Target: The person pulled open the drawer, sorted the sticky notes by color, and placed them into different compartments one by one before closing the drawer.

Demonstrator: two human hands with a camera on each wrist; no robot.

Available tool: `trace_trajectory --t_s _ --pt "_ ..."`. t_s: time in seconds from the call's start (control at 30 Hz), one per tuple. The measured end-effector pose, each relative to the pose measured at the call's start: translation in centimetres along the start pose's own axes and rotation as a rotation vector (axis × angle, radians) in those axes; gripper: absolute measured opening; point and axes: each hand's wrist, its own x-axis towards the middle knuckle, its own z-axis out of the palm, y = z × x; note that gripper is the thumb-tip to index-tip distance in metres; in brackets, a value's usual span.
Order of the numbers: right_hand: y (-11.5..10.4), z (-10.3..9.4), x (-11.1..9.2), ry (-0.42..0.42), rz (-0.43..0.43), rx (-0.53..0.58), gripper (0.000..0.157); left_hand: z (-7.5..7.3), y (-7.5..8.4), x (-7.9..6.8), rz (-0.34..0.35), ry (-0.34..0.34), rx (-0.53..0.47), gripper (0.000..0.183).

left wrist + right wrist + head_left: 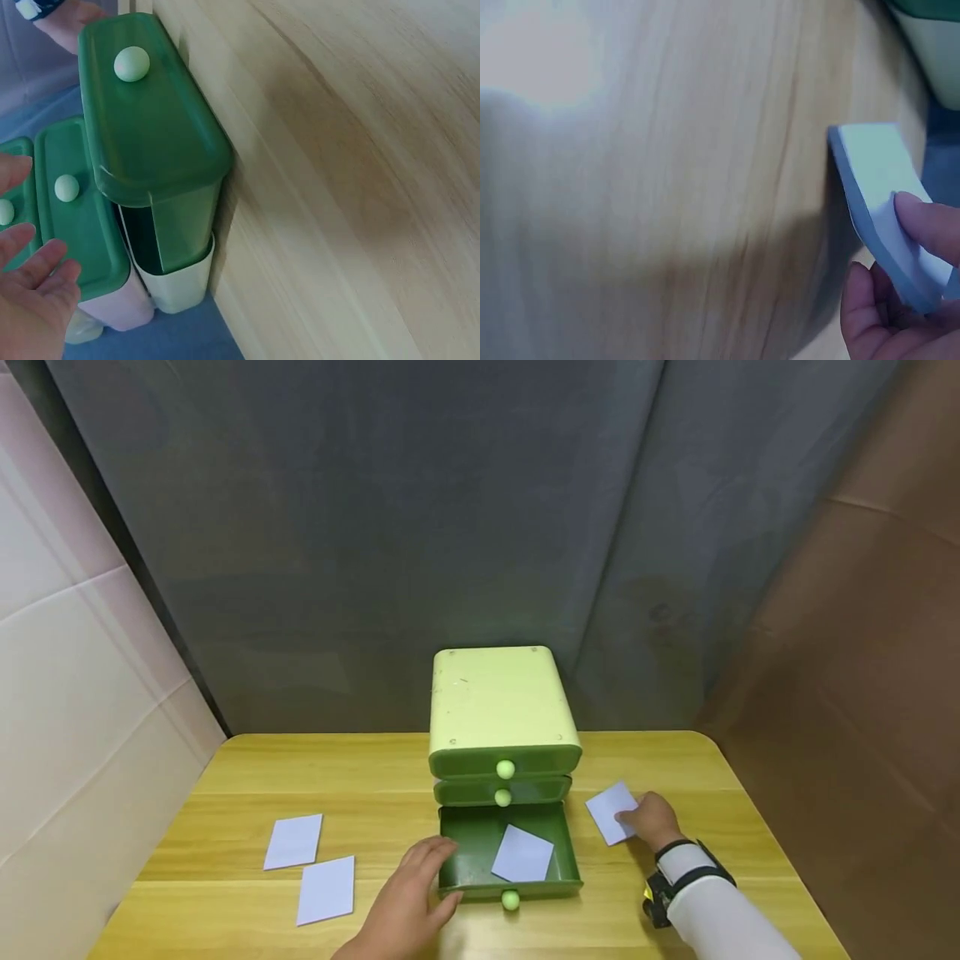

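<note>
My right hand (651,820) pinches a white pad of paper notes (611,812) at its near right edge, right of the small green cabinet. In the right wrist view the pad (877,172) shows its thickness, with the thumb on its top face and the fingers underneath. My left hand (412,893) is at the left front corner of the pulled-out bottom drawer (467,860), fingers spread and holding nothing. Inside that drawer lies another white pad (523,853). The left wrist view has the loosely extended left fingers (49,266) beside the drawer fronts.
The cabinet (498,697) has a pale green top and round knobs; its upper drawer (465,764) and middle drawer (457,792) are pushed in. Two more white pads (294,842) (326,891) lie on the wooden table (315,777) at left. A dark curtain (360,527) hangs behind.
</note>
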Motion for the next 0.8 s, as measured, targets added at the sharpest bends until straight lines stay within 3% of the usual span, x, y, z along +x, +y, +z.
trace_trajectory --t_s 0.3,0.57,0.8 --pt "-0.8 -1.2 -2.5 0.016 -0.029 0.123 0.023 -0.2 -0.5 -0.3 0.006 0.077 -0.005 0.052" --pt "-1.6 -1.6 -5.4 0.068 -0.092 0.163 0.023 -0.6 -1.1 -0.5 -0.056 0.077 -0.032 0.051" --pt "-3.9 -1.6 -8.0 0.063 -0.138 0.205 0.021 -1.0 -1.7 -0.8 -0.107 0.077 -0.037 0.052"
